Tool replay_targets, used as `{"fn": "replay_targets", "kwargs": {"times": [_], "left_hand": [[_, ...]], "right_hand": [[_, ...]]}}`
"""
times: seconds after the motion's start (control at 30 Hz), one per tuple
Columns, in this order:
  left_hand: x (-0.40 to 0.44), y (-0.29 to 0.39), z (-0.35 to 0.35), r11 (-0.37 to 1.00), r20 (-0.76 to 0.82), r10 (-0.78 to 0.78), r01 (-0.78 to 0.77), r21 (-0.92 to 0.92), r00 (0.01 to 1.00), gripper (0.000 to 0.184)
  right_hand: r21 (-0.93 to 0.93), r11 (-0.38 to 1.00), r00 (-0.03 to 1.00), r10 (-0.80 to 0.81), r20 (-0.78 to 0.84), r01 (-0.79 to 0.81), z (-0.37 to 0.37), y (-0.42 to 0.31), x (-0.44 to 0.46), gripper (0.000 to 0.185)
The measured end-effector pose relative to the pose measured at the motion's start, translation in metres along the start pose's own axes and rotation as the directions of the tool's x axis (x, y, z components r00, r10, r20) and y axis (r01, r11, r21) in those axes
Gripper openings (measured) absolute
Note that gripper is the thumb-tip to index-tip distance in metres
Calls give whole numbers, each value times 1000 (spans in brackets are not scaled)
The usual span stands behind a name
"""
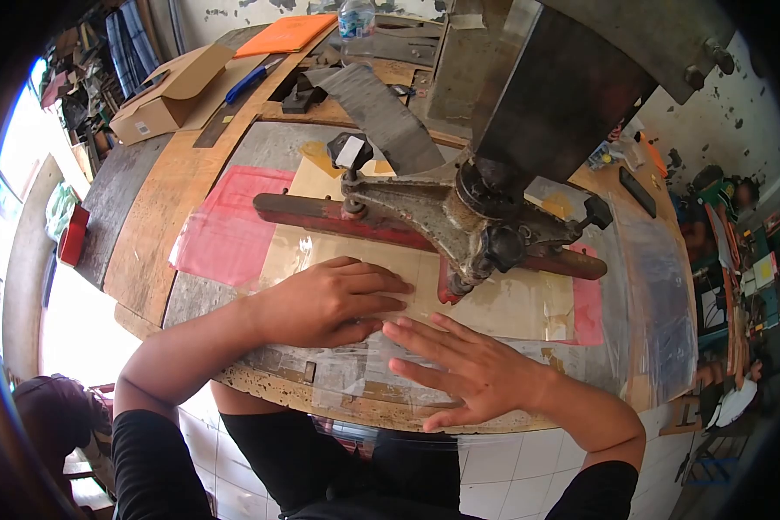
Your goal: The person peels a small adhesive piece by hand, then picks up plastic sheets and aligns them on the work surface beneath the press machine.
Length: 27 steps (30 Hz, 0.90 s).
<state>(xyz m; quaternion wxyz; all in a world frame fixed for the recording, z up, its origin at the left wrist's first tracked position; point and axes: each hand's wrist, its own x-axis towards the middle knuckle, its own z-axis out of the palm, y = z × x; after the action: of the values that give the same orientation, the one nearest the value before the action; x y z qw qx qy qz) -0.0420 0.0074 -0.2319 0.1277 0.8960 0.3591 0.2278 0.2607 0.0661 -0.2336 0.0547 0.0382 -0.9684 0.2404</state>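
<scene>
Spreading across most of the view, the table (152, 234) carries a heavy machine (563, 95) that rises toward the far edge, its red bar (321, 218) running crosswise over the middle. Clear film (650, 295) lies along the right edge. The cream sheet (516, 312) is at the table's middle, partly beneath the bar and reaching toward the front edge, with a pink sheet (221, 230) showing past it toward the left edge. A box (160, 104) sits by the far left corner. The left hand (329, 299) lies palm down on the cream sheet; the right hand (477, 368) spreads its fingers nearer the front edge, and whether they touch is hard to tell. Both grip nothing and are close together without meeting. Smallest is a blue knife (247, 84) beside the box. For steadying a thin, glossy sheet like this, I would press lightly with flat fingers, ease ripples outward from the middle, keep the layers' edges aligned and hold fingertips clear of the bar.
</scene>
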Motion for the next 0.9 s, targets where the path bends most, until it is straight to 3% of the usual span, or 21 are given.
{"fn": "replay_targets", "kwargs": {"times": [0.07,0.2,0.3,0.37,0.4,0.47,0.6,0.7,0.9], "left_hand": [[-1,-1,1,1000,4,3,-3,5,1000,43],[0,-1,1,1000,6,7,-7,10,1000,44],[-1,0,0,1000,6,7,-7,0,1000,45],[0,0,0,1000,13,2,-2,12,1000,50],[1,1,1,1000,13,5,-5,10,1000,50],[1,6,0,997,12,-82,81,17,997,57],[2,9,-3,996,-29,-91,91,9,995,56],[0,3,-3,999,3,5,-5,34,1000,57],[0,0,-1,999,-2,27,-27,27,1000,38]], "right_hand": [[-97,995,997,43,60,-37,-2,-3,1,90],[-42,999,997,26,67,-23,1,-1,0,89],[-182,981,995,-85,-55,74,0,-5,-2,87],[-84,994,994,71,87,-64,3,-5,1,85],[-84,994,994,74,86,-67,3,-5,0,85],[-72,996,997,54,61,-50,2,-4,1,81],[-82,997,1000,14,-1,-14,6,0,-4,76],[-193,977,995,-94,-24,87,10,5,-9,71],[-33,999,998,-44,-49,42,0,-4,1,72]]}}
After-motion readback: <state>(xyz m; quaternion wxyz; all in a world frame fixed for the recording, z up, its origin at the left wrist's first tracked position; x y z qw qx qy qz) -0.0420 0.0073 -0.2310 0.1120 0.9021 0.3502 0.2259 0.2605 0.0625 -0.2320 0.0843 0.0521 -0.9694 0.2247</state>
